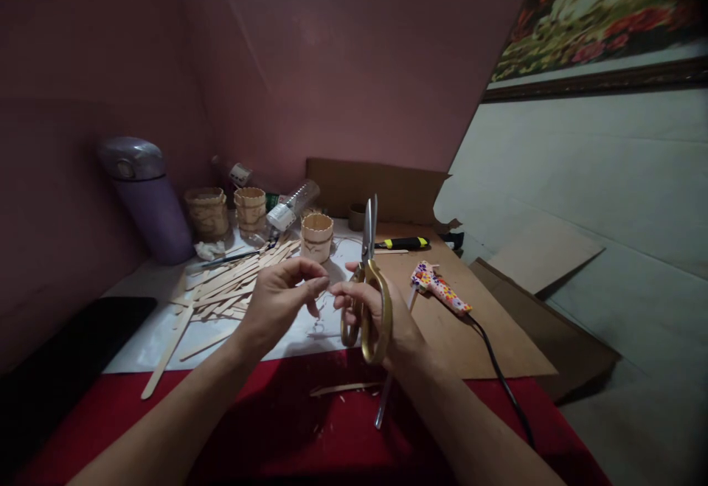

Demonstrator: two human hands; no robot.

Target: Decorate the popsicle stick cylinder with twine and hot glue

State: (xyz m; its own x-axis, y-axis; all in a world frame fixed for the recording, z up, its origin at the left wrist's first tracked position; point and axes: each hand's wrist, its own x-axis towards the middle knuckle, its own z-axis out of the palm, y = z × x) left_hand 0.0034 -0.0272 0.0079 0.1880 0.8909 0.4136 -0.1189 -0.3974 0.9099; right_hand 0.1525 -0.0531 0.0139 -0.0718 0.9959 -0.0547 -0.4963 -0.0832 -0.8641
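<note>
Above a red-covered worktop (265, 416), a right hand (401, 325) holds scissors (367, 248), blades upright; left of the scissors, the left hand (275, 300) presses thumb to fingertips, any piece between too small to tell. Tipping the blades away likely suits such close fingerwork. Beyond the scissors, leftward, stands a wooden cup (317, 241).

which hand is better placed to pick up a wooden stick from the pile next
Left, probably: the left hand is nearer the pile of wooden sticks, while the right hand holds the scissors. Whether the left pinches something tiny is unclear.
</note>
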